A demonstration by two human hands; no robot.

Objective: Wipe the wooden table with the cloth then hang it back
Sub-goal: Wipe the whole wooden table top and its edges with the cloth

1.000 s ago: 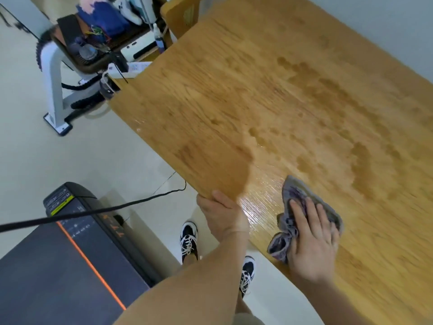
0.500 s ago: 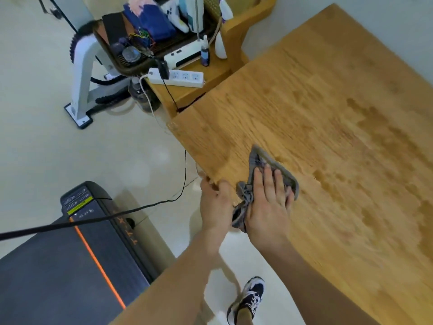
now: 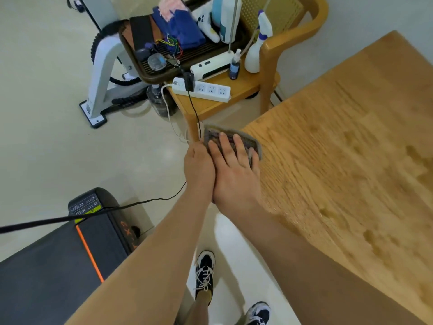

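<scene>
Little writing can be read: the treadmill (image 3: 58,266) at lower left carries a yellow-edged label and orange characters on its dark housing, both too blurred to make out, and the white power strip (image 3: 201,90) on the wooden chair (image 3: 293,36) shows only socket markings. The grey patterned cloth (image 3: 210,134) lies on the near left corner of the wooden desk (image 3: 339,172), its far edge reaching just past the corner. The right hand (image 3: 234,174) lies flat on top of it, its fingers (image 3: 223,143) straight and spread, pressing the cloth down rather than clutching it, so the cloth shows beyond and beside the fingertips. The left hand (image 3: 199,165) sits at the desk's edge, touching the side of the right hand and the cloth's left border; whether its fingers curl under the edge or hold anything cannot be told. A white spray bottle (image 3: 255,55) and a small dark bottle (image 3: 234,66) stand on the chair seat beyond the corner
</scene>
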